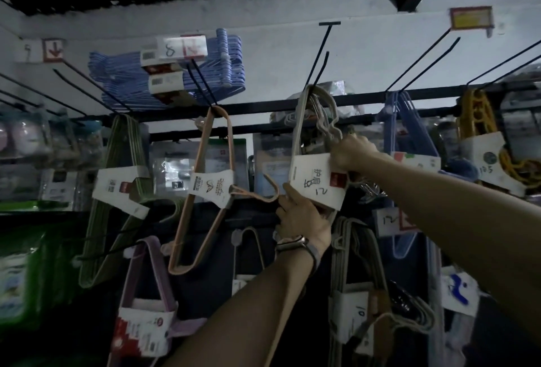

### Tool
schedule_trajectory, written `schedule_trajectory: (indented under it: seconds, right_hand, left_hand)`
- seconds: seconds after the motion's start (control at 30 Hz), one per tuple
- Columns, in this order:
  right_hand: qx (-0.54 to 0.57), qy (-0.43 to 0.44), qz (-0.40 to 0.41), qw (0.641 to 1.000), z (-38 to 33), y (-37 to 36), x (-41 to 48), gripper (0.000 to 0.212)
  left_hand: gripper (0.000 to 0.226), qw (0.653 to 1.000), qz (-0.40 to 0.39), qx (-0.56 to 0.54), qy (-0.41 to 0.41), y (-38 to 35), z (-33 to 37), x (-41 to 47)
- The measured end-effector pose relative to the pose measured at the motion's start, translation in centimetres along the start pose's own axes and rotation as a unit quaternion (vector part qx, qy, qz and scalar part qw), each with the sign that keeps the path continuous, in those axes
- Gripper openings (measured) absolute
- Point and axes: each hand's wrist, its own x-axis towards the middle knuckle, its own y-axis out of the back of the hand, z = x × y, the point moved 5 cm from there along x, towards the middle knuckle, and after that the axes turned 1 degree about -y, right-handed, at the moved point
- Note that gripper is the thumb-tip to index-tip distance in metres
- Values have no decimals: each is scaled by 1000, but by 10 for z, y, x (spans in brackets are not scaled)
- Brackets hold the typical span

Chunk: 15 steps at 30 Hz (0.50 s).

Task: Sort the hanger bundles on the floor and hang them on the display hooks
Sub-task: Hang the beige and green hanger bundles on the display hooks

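- The grey hanger bundle (330, 102) hangs mid-frame, its top looped over a black display hook (318, 56) that runs up towards 12 o'clock. A white paper sleeve (317, 182) wraps its lower part.
- The right hand (349, 154), at 3 o'clock of the bundle, has its fingers curled round the bunched wire hooks at the sleeve's upper edge.
- The left hand (301, 211), with a watch (292, 242) on its wrist, pinches the sleeve's lower corner at 6 o'clock.
- At 9 o'clock an orange bundle (212, 185) hangs on the next hook, its curved end just beside the left fingers. A green bundle (117, 188) hangs farther out.
- At 3 o'clock a blue bundle (409, 120) is partly hidden by the right forearm, with a yellow bundle (477, 115) beyond it.
- At 10 o'clock lies a striped blue bundle (123, 74).
- Lower grey bundles (345, 249) hang at 6 o'clock, and a purple bundle (150, 242) at 7.
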Motion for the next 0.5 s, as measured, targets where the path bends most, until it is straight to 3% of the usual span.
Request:
schedule_trajectory:
  seconds: [0.07,0.13,0.33,0.4,0.5]
  right_hand:
    - [-10,13,3,1000,-7,3,-14,32]
    - [-21,7,-9,1000,-10,7,-31,31]
    - [-51,34,-23,998,-41,37,-111,21]
    - [-53,56,-28,997,-54,39,-147,27]
    - [-45,95,-43,994,-79,31,-214,31]
  left_hand:
    - [102,1000,-24,6,5,6,0,-8]
    - [93,998,-58,19,-14,15,6,-24]
    - [25,981,-56,11,-188,106,26,-96]
    - [27,980,-57,9,-190,142,14,-127]
    - [65,988,-83,36,-129,181,-30,-167]
